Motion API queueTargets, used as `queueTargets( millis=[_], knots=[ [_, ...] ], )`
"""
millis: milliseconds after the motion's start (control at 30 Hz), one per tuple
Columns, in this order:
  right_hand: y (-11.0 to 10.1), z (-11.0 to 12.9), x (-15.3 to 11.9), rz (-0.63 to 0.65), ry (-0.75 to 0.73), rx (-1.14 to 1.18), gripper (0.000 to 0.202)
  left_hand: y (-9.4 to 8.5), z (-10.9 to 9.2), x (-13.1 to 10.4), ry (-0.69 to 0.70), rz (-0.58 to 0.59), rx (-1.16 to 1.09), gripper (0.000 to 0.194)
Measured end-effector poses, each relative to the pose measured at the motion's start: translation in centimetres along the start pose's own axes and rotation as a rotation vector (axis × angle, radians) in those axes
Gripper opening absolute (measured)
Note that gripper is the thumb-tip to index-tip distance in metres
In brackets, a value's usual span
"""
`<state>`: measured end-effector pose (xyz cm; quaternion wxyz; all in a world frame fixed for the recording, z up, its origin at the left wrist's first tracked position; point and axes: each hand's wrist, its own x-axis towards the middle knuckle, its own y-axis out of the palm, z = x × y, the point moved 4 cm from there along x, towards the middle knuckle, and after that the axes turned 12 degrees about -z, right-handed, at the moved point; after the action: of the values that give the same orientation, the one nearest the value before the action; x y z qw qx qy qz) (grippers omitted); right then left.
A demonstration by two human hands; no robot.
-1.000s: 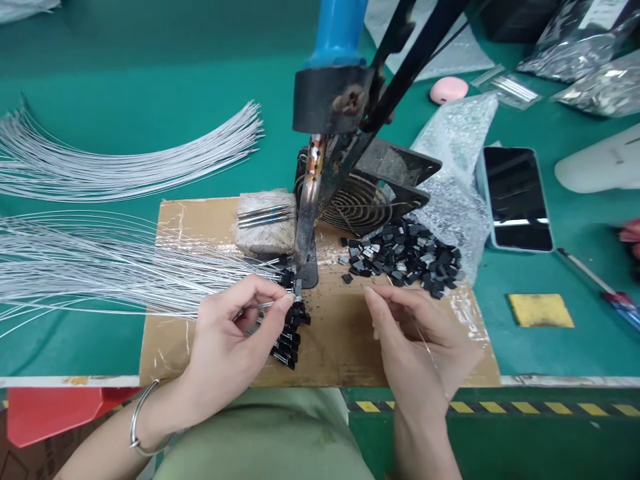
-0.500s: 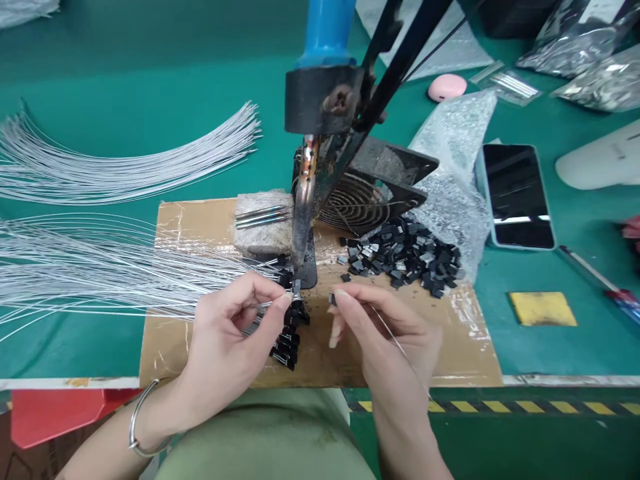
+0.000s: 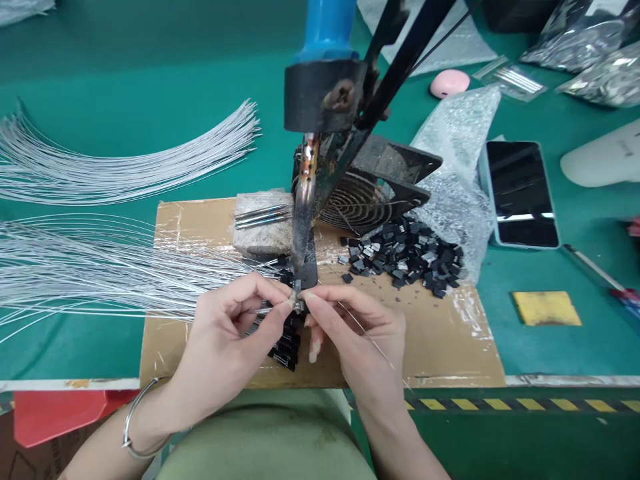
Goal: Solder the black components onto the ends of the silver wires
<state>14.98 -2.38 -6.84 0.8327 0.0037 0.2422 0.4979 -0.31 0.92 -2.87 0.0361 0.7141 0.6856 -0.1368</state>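
Observation:
My left hand (image 3: 233, 340) is closed in a pinch just under the tip of a soldering iron (image 3: 301, 227). Its fingertips hide what they hold; a bundle of thin white wires (image 3: 165, 270) runs in behind them from the left. My right hand (image 3: 357, 333) is pinched too, its fingertips meeting the left ones below the tip. It grips a small black connector, mostly hidden now, and a thin silvery wire (image 3: 367, 335) trails across its palm. Several black connectors (image 3: 286, 350) on wire ends lie beneath the hands on the cardboard (image 3: 440, 350).
A pile of loose black pieces (image 3: 405, 257) lies to the right, near a black fan (image 3: 360, 200) behind the iron. Another white wire bundle (image 3: 150, 163) is at the back left. Farther right are a phone (image 3: 523, 193), a yellow sponge (image 3: 547, 309) and a pen (image 3: 587, 263).
My right hand has moved left with the small black connector until its fingertips meet the left hand's. My left hand has stayed almost in place.

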Motion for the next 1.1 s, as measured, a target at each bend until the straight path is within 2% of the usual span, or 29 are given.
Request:
queueTargets(
  millis=[433,500,600,667,767,933,1033,1100],
  knots=[
    [0.1,0.1,0.1,0.021,-0.022,-0.024,0.004,0.1,-0.3,0.2,-0.070,0.009,0.006,0.015],
    [0.0,0.3,0.1,0.000,-0.090,-0.068,0.006,0.1,-0.2,0.2,-0.081,0.004,0.001,0.015],
    [-0.5,0.7,0.0,-0.042,-0.267,-0.218,0.009,0.2,-0.2,0.2,-0.077,-0.004,0.005,0.015],
    [-0.7,0.9,-0.2,-0.024,-0.359,-0.295,0.024,0.2,-0.2,0.4,-0.068,-0.022,0.022,0.014],
    [-1.2,1.0,-0.5,0.012,-0.399,-0.310,0.041,0.2,-0.4,0.7,-0.061,-0.048,0.045,0.014],
    [-1.8,1.5,-0.9,-0.041,-0.454,-0.388,0.034,0.3,-1.1,1.1,-0.062,-0.054,0.080,0.013],
    [-2.1,2.1,-0.9,-0.056,-0.538,-0.441,0.013,0.3,-1.3,1.2,-0.069,-0.056,0.085,0.012],
    [-2.0,2.5,-0.9,-0.036,-0.567,-0.480,0.023,0.3,-1.3,1.3,-0.067,-0.063,0.083,0.012]
  ],
)
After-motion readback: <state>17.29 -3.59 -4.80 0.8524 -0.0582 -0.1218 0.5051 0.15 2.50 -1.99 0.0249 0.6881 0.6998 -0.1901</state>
